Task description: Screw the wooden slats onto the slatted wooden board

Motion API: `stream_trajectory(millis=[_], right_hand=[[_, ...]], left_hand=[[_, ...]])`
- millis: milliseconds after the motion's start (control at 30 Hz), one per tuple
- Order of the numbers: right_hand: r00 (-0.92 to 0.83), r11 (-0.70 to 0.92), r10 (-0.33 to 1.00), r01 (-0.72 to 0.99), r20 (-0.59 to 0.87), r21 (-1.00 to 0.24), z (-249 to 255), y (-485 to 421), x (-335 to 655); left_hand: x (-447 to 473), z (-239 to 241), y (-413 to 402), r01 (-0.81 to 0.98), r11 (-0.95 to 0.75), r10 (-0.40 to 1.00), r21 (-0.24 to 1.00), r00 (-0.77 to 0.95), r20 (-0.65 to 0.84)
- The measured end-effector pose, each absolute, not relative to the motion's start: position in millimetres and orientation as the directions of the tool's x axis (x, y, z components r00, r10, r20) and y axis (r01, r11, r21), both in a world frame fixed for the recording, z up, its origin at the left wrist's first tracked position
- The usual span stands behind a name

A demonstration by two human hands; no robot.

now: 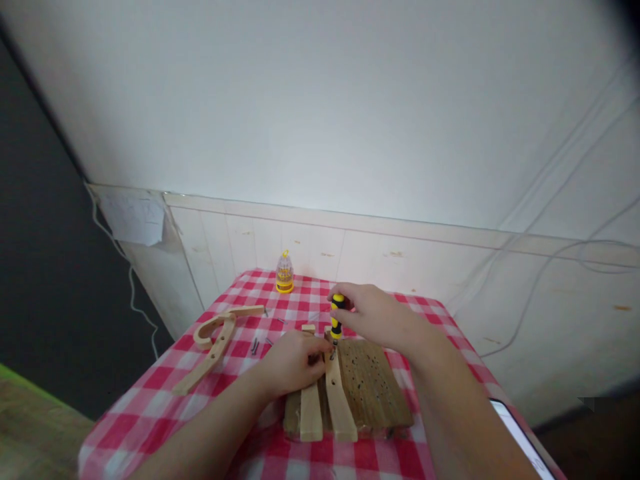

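My right hand [373, 317] is closed around a yellow and black screwdriver [337, 317], held upright with its tip down on the top end of a wooden slat [341, 400]. My left hand [293, 363] lies closed over the slats, fingers pressing beside the screwdriver tip. Two light slats [311, 410] lie side by side on a darker wooden board [373, 387] dotted with small holes.
The table wears a red and white checked cloth [165, 400]. A curved wooden piece [215, 337] lies at left, with loose screws [256, 345] near it. A yellow bit holder [285, 272] stands at the back. A phone [520, 440] lies at the right edge.
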State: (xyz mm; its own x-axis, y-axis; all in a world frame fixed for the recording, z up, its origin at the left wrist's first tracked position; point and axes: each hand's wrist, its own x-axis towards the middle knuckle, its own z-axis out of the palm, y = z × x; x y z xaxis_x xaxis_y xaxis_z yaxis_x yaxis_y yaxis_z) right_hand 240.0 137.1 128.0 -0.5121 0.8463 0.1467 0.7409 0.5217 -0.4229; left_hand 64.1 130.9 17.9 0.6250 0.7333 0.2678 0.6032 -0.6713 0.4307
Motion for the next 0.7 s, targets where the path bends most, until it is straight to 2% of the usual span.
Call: stream_trajectory(millis=[300, 367, 533, 700], right_hand=[[-0.376, 0.412, 0.910, 0.779, 0.174, -0.473, 115.2, 106.7, 244.6], [-0.336, 0.405, 0.914, 0.763, 0.225, -0.505, 105.0, 97.2, 249.6], [-0.142, 0.381, 0.913, 0.633, 0.383, -0.674, 61.6, 90.5, 257.8], [-0.012, 0.449, 0.841, 0.574, 0.541, -0.685, 35.5, 91.4, 249.8]], left_hand=[[57.7, 23.8, 133.9, 0.523, -0.680, 0.699, 0.513, 0.675, 0.238], [59.1, 25.2, 133.1, 0.511, -0.679, 0.696, 0.527, 0.677, 0.239], [64.5, 27.0, 133.2, 0.518, -0.662, 0.708, 0.541, 0.668, 0.227], [67.3, 22.6, 133.2, 0.561, -0.618, 0.751, 0.551, 0.629, 0.201]])
